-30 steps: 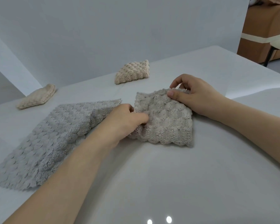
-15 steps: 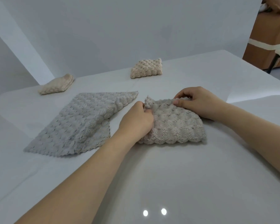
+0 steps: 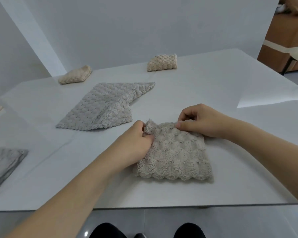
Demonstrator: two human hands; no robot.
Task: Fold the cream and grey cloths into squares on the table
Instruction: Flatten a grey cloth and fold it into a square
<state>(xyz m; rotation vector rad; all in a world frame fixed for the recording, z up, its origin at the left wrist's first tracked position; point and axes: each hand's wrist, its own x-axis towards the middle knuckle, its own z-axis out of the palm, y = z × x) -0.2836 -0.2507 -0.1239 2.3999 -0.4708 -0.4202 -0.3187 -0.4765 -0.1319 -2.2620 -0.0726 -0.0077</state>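
Hands pinch the folded grey cloth (image 3: 175, 157) at its far edge: left hand (image 3: 136, 143) on the left corner, right hand (image 3: 201, 122) on the right.

I am standing at a white table (image 3: 213, 93) whose glossy top is catching a bright patch of light on my right. Plain white panels (image 3: 144, 23) are closing it in behind. Brown furniture with a cream stripe (image 3: 282, 45) is standing beyond on the right, and grey shiny floor (image 3: 230, 224) is reflecting lamps below.
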